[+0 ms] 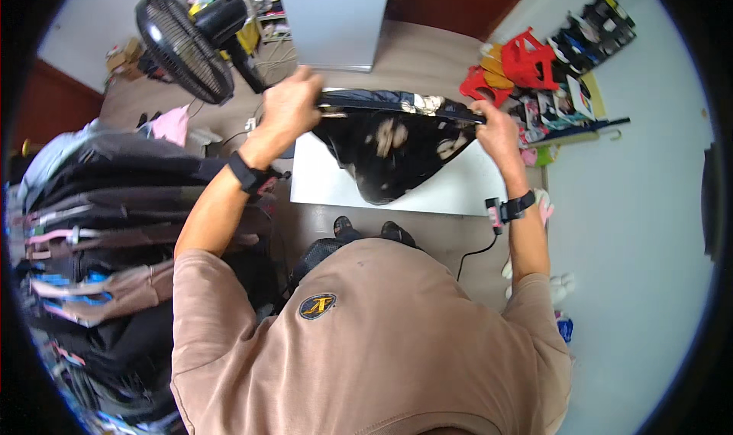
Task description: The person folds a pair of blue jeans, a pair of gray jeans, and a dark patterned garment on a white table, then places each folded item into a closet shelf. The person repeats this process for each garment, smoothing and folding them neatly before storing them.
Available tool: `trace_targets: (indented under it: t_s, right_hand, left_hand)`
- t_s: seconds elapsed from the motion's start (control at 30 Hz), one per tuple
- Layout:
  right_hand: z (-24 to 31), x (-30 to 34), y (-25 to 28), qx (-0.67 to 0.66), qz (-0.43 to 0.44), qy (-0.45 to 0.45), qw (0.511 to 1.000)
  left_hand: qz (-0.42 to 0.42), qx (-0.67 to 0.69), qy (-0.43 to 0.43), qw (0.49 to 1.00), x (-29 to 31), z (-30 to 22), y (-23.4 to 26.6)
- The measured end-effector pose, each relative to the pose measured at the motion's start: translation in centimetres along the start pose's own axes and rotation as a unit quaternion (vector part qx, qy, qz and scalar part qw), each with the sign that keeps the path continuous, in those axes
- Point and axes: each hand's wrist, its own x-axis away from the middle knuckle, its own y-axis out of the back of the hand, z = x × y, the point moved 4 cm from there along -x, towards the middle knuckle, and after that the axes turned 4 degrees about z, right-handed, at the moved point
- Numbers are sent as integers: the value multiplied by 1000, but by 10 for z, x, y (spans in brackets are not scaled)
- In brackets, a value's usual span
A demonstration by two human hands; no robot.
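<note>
Greyish flooring is stretching across the room toward the far side. At the far left, a dense row of hanging clothes, mostly dark, is filling the space beside the person, with pink, white and blue hangers showing among them. Near the far end of that row, a pink cloth is lying. Farther along, a black fan is standing with its round cage tilted, just beyond the left hand. This hand is closing around one end of the dark garment's straight upper edge; a black band is circling the wrist below it. Behind, a pale grey cabinet is rising from the floor.

Between the hands, the dark garment with pale patches is hanging in front of and above the white bench, its upper edge stretching nearly straight and its lower part narrowing toward the person. Whether it is touching the bench, I cannot tell. The right hand is gripping the other end of that edge. Beyond it, red stools are standing near a folded umbrella, and a pale wall is closing off the right side.
</note>
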Motion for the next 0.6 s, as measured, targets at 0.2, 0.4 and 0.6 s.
trace_targets:
  t_s: [0.2,0.4,0.6]
  right_hand:
    - [-30,11,61,48,15,-70,996]
    - [-21,1,108,66,37,-15,997]
    - [-15,70,95,-70,259,106,958]
  left_hand:
    - [29,129,42,990,-43,35,-13]
    - [203,243,-37,948,-94,0,17]
    - [355,294,-252,851,-40,-33,14]
